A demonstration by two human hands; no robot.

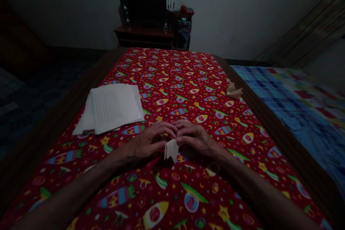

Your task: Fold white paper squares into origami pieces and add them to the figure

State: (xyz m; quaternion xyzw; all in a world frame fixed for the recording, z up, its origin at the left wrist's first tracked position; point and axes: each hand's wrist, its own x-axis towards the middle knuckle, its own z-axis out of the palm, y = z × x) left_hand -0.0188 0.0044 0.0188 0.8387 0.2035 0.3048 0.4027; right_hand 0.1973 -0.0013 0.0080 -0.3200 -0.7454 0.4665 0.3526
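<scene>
The left hand [151,142] and right hand [192,138] pinch a small folded paper [171,150] between close-set fingertips, steady and low over the red rocket-print cloth [188,79].

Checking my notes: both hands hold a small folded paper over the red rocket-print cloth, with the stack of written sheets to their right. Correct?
No: the stack of written sheets lies to the left of the left hand and right hand, as the head view shows. The folded paper and cloth are as you say.
</scene>
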